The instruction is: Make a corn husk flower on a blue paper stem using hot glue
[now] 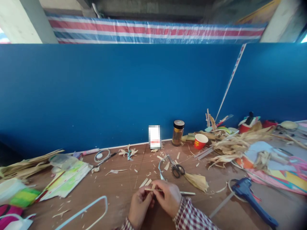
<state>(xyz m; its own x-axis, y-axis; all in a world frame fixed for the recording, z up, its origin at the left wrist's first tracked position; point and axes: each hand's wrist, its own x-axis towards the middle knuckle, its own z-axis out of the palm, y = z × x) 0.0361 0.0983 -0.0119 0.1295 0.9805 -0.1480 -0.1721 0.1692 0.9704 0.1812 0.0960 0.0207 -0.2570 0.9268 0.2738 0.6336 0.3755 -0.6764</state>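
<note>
Both hands pinch a thin husk strip over the wooden table.

Checked sleeves frame the left hand [139, 204] and right hand [168, 197], fingers closed together on a pale, flat, stiff husk strip [185, 193] that juts rightward past the right hand. Black-handled scissors [177, 168] lie just beyond; a blue glue gun [249, 195] rests well right on the brown table [115, 191].

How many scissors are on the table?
1. The scissors lie open just beyond the hands, beside a husk. More may hide under the husk pile at right.
</note>
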